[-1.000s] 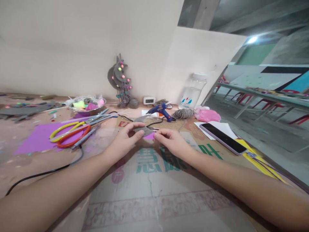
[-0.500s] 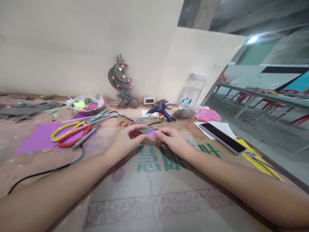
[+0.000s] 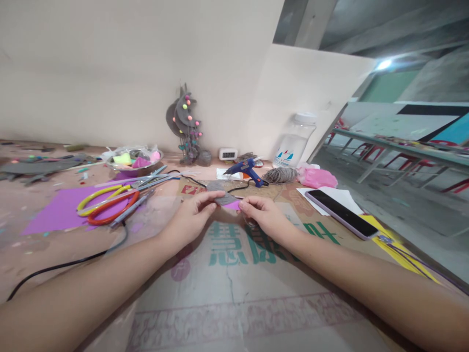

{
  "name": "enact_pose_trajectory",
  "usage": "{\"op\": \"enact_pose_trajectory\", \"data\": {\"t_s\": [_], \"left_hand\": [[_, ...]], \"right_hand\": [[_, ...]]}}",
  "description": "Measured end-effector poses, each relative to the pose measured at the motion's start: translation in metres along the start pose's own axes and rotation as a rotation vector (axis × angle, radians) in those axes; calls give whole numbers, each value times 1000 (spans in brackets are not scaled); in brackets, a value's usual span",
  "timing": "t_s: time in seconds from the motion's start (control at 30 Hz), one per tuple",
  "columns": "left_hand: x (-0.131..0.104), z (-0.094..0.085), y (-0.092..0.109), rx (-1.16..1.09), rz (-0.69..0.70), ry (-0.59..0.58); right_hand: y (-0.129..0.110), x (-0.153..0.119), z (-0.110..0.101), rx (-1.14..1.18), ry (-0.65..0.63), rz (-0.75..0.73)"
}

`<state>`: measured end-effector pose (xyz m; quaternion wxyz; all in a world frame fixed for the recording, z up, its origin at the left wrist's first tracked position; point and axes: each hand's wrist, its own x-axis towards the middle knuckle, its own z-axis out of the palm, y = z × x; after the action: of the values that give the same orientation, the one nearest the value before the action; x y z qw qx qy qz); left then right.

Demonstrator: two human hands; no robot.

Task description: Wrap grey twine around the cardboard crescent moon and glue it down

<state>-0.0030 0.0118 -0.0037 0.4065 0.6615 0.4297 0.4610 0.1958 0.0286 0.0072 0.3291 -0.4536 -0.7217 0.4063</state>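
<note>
Between my hands, over the printed cardboard (image 3: 234, 278), is a small grey piece (image 3: 226, 198) with a purple piece (image 3: 233, 205) along its lower right side. My left hand (image 3: 198, 212) pinches the grey piece at its left end. The fingertips of my right hand (image 3: 258, 212) close on the purple piece at its right corner. A blue glue gun (image 3: 247, 171) lies just behind the hands, its nozzle pointing left. Beyond it, a grey moon-shaped ornament with coloured balls (image 3: 186, 122) leans on the wall.
Scissors with yellow and red handles (image 3: 113, 208) lie on a purple sheet (image 3: 54, 210) at left, near a bowl (image 3: 135, 168). At right are a bottle (image 3: 295, 142), grey yarn (image 3: 280, 175), a pink bag (image 3: 318, 177) and a phone (image 3: 341, 213). A black cable (image 3: 54, 267) crosses the left side.
The view has shifted slightly. My left fingers have closed onto the grey piece, where the thumb and finger were wider apart before. My right hand keeps its pinch.
</note>
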Motion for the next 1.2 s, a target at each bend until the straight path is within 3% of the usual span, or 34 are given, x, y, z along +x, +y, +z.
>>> {"op": "enact_pose_trajectory", "data": {"t_s": [0.23, 0.4, 0.57, 0.83, 1.03, 1.2], "left_hand": [[5, -1, -1, -183, -117, 98], [5, -1, -3, -215, -102, 106], [4, 0, -2, -196, -80, 86], [0, 5, 5, -226, -104, 26], [-3, 4, 4, -153, -73, -39], [-2, 4, 1, -219, -32, 6]], "right_hand": [[-2, -3, 4, -109, -19, -84], [-8, -6, 6, -60, 30, -113], [-4, -3, 4, 8, 52, -99], [-7, -3, 10, -182, 7, -41], [-3, 0, 9, -31, -53, -62], [-2, 0, 7, 10, -26, -66]]}}
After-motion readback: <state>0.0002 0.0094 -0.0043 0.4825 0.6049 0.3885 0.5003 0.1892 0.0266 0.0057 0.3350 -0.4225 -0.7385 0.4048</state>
